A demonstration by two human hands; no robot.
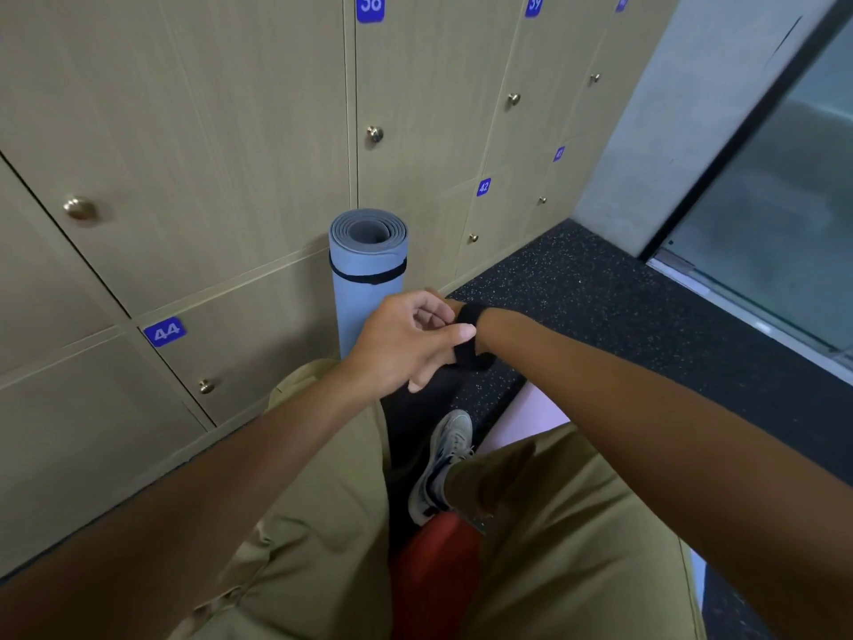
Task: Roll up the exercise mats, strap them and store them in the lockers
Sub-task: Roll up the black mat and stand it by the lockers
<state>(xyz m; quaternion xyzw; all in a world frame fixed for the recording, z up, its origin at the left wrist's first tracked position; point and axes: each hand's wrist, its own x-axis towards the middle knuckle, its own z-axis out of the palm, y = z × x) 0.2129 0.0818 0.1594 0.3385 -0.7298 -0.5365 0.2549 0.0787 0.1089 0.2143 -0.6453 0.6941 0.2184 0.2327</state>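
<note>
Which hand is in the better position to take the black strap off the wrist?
Left. The black strap sits around the right wrist, so the right hand, hidden here, cannot reach it. The left hand is already there, its fingers pinching the strap's edge. The blue mat stands strapped against the lockers.

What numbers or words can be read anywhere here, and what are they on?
"38": blue tag on an upper locker door.
"39": blue tag on the next door to the right.
"42": small blue tag on a lower door.
"44": blue tag on the lower left door.
Two farther tags are too blurred to read.
</note>
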